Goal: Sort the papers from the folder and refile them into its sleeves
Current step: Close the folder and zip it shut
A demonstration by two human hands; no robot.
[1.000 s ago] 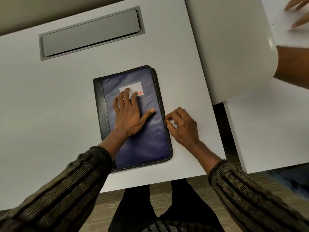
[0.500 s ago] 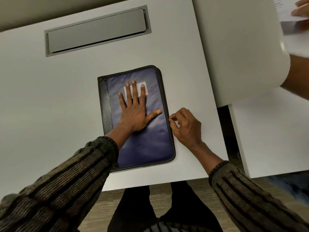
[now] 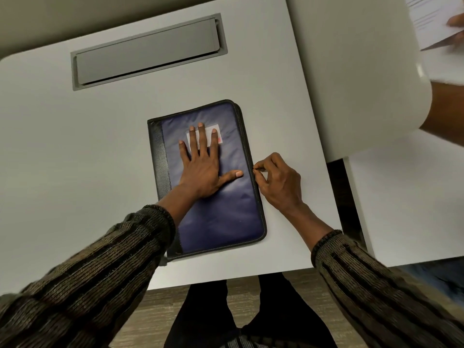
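A navy fabric zip folder (image 3: 226,217) lies closed and flat on the white counter (image 3: 75,146), near its front edge. The left hand (image 3: 200,169) presses on the cover, fingers straight and spread, tips over a small white label (image 3: 216,128). The right hand (image 3: 278,182), fingers curled together, pinches the folder's zip edge halfway down its right side.
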